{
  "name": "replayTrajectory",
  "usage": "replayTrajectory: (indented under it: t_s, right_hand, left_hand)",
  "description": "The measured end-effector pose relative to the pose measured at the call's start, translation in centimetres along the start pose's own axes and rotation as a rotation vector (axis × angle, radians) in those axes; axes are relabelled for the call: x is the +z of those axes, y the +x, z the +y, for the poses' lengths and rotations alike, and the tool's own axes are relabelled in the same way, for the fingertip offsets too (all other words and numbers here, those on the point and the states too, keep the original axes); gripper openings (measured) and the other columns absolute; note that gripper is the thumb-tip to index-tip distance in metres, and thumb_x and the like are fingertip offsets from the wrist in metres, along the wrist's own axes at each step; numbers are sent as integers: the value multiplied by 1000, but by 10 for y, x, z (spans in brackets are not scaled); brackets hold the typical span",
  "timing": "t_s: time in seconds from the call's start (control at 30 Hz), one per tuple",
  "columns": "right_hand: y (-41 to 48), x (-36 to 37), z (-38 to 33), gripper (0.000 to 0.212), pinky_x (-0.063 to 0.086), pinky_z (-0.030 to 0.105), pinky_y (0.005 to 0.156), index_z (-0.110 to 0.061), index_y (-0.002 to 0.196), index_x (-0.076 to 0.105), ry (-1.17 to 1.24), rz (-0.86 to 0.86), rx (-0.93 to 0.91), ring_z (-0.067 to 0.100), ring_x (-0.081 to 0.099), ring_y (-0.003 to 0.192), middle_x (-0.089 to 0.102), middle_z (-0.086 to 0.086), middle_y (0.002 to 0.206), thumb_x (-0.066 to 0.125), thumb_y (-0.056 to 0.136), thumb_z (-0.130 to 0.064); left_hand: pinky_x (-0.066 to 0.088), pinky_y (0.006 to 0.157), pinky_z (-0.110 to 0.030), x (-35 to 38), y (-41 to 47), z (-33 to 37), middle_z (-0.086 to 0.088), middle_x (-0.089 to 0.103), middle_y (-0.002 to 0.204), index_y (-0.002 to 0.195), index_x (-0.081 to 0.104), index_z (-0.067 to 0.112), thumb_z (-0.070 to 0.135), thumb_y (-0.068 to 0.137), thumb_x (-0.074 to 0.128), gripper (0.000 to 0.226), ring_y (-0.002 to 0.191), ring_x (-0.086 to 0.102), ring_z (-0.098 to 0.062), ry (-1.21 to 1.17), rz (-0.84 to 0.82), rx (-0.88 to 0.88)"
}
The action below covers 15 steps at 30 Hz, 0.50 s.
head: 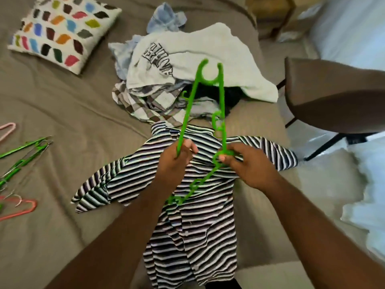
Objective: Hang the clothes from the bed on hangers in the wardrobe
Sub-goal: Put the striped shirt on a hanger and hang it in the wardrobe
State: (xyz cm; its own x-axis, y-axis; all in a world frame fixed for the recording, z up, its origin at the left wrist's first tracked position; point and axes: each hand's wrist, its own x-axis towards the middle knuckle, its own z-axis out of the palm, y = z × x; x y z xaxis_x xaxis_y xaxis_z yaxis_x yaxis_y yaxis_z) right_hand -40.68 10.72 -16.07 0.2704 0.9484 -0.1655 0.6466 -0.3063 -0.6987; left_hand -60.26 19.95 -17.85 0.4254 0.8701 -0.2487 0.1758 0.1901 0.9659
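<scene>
A black-and-white striped shirt (193, 226) lies spread flat on the brown bed (73, 113), collar toward the far side. Above its chest I hold a green plastic hanger (188, 113), hook end pointing away from me. My left hand (177, 161) grips the hanger's left arm. My right hand (248, 163) pinches its right arm near a corner loop. Beyond the shirt sits a pile of clothes (177, 65) with a white printed top uppermost.
Several spare hangers (23, 159), green and pink, lie at the bed's left edge. A patterned pillow (62, 30) rests at the far left. A brown chair (333, 94) stands close by the bed's right side. Cardboard boxes (281, 13) sit at the back.
</scene>
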Motion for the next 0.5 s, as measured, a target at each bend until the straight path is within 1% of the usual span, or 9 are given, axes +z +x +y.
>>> replayTrajectory:
  t_s: [0.03, 0.07, 0.1, 0.17, 0.23, 0.27, 0.33, 0.4, 0.5]
  right_hand:
    - [2, 1, 8, 50, 43, 41, 103, -23, 125, 65, -153, 227, 9, 26, 58, 121, 64, 5, 130, 61, 88, -56]
    - [2, 1, 14, 66, 36, 41, 111, -22, 136, 57, -156, 406, 75, 26, 48, 133, 53, 8, 143, 62, 84, -61]
    - [2, 1, 18, 84, 33, 41, 115, -21, 145, 47, -9, 476, 203, 25, 42, 138, 44, 7, 152, 65, 78, -69]
    - [2, 6, 19, 108, 46, 46, 108, -25, 147, 42, 593, 326, 479, 19, 53, 130, 49, 1, 151, 71, 61, -84]
    - [-2, 20, 13, 95, 58, 41, 86, -21, 139, 51, 1050, 97, 569, 19, 68, 111, 68, 3, 129, 74, 63, -73]
    - [-1, 26, 10, 79, 60, 40, 80, -18, 134, 52, 1182, 77, 568, 21, 71, 102, 73, 3, 117, 72, 71, -62]
    - [2, 29, 6, 48, 61, 40, 74, -19, 120, 55, 1383, 155, 567, 23, 73, 88, 73, 3, 100, 65, 82, -47]
    - [6, 24, 11, 25, 62, 41, 75, -22, 107, 59, 1465, 234, 540, 19, 73, 81, 72, 4, 95, 63, 88, -39]
    - [5, 10, 23, 9, 61, 43, 83, -23, 104, 63, 1410, 180, 485, 18, 73, 82, 74, 1, 94, 56, 100, -26]
  left_hand:
    - [23, 42, -19, 6, 1, 3, 3, 36, 56, 89, 58, 7, 29, 109, 38, 37, 44, 28, -5, -82, 38, -11]
    - [22, 40, -19, 11, 2, 7, 4, 35, 55, 90, 56, 8, 29, 110, 35, 36, 43, 25, -5, -151, 68, -32]
    - [20, 41, -19, 17, 5, 8, 5, 34, 55, 90, 54, 10, 30, 110, 34, 35, 42, 24, -7, -192, 86, -55]
    - [16, 43, -21, 26, 7, 8, 5, 34, 56, 89, 53, 13, 33, 110, 33, 35, 43, 23, -9, -242, 64, -89]
    - [16, 43, -21, 34, 5, 2, 5, 33, 56, 87, 52, 15, 32, 110, 33, 35, 44, 23, -9, -295, 1, -116]
    - [18, 42, -19, 37, 4, -2, 4, 32, 56, 86, 52, 15, 32, 110, 33, 35, 43, 24, -9, -300, -26, -125]
    - [23, 39, -17, 40, 4, -8, 4, 33, 55, 86, 52, 14, 32, 110, 35, 34, 43, 25, -8, -280, -44, -136]
    - [25, 38, -17, 36, 7, -11, 5, 34, 55, 87, 53, 14, 33, 109, 36, 34, 42, 27, -7, -253, -22, -166]
    - [24, 38, -16, 23, 18, -16, 5, 34, 56, 89, 54, 14, 36, 109, 38, 33, 43, 26, -8, -224, 8, -212]
